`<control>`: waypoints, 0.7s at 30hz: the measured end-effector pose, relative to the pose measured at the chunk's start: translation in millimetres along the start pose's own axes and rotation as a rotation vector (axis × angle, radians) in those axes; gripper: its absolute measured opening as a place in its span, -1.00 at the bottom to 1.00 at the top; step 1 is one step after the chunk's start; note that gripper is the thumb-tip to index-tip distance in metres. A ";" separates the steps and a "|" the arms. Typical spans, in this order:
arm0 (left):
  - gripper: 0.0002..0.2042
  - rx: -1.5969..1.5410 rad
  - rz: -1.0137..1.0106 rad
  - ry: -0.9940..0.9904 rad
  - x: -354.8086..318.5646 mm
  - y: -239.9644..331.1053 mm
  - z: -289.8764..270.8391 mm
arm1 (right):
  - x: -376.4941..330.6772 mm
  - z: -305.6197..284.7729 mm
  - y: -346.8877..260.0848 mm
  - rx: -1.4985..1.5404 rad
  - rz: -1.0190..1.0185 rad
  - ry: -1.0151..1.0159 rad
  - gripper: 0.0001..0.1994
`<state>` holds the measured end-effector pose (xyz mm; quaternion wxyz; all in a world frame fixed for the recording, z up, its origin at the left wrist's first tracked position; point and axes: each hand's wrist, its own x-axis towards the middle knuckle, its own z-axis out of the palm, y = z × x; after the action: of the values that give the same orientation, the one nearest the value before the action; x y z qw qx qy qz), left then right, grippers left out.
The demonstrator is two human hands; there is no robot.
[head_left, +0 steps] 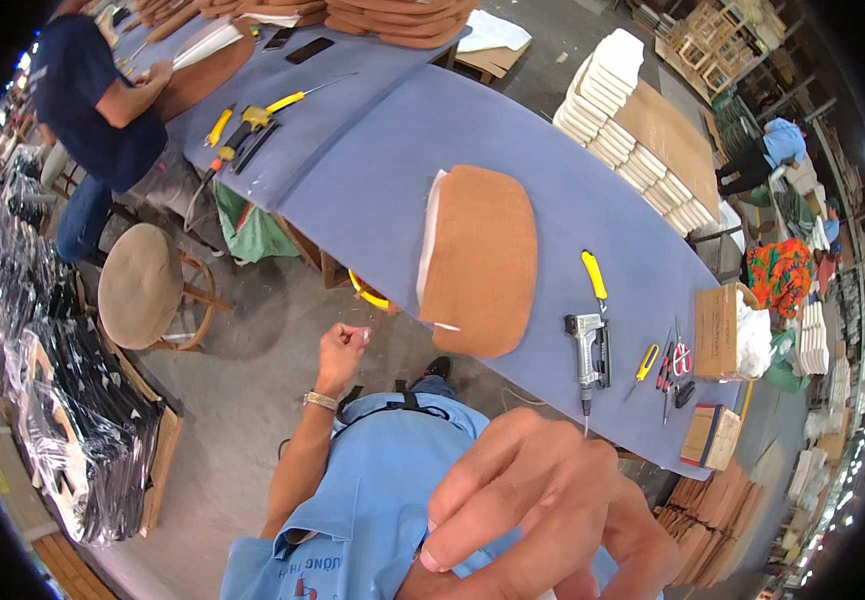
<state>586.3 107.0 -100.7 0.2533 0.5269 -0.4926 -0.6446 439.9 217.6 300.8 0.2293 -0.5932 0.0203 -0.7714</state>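
Note:
On the blue-grey worktable lies a brown fabric-covered cushion panel [483,260], with a white edge along its left side and a small white strip at its near edge. My left hand [343,355] hangs in front of the table's near edge, left of the panel. Its fingers are closed, with a small whitish bit at the fingertips that is too small to name. My right hand [553,500] is raised large and close in front of my blue shirt, its fingers curled together. What it holds, if anything, is hidden. Neither hand touches the panel.
Right of the panel lie a grey staple gun [585,350], a yellow cutter [594,272], a yellow screwdriver [645,366] and red-handled scissors [681,358]. A cardboard box [718,335] with white filling stands beyond. At left, another person [103,110] works near a round stool [141,285].

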 end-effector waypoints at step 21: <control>-0.76 1.342 0.158 -0.560 -32.0 -233.5 -126.4 | -104.6 92.5 -27.5 -0.410 0.344 0.055 -0.25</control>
<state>758.8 177.7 -292.4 -0.2140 0.3469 -0.8644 -0.2943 536.3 304.0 241.7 0.2314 -0.5938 0.2829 -0.7168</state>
